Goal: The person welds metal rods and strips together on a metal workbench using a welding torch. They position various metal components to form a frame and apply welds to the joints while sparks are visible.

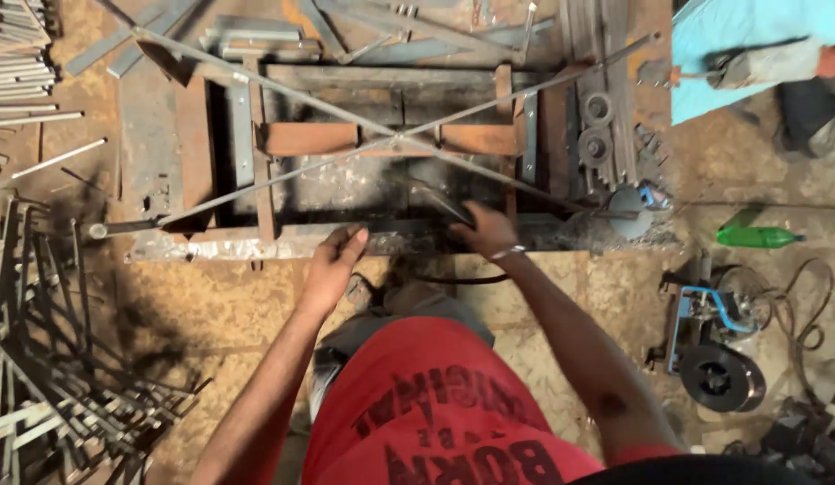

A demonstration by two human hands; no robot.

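Rusty flat steel frame (283, 235) under both hands, crossed thin rods (395, 141) above

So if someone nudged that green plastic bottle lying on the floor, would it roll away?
Probably. The green bottle lies on its side and looks round, so a sideways push would likely roll it. It seems thin plastic, so light, apt to skid on the dusty floor. Whether it holds liquid cannot be told.

The rectangular steel frame (382, 135) is rusty and matt, scorched black at its centre. Two thin grey metal rods (283, 94) crossing it show a dull sheen. At 3 o'clock, the green plastic bottle (757, 237) is glossy. At 8 o'clock, the grey steel strips (49, 395) are bare and smooth. The red cloth shirt (435, 413) at 6 o'clock is matt.
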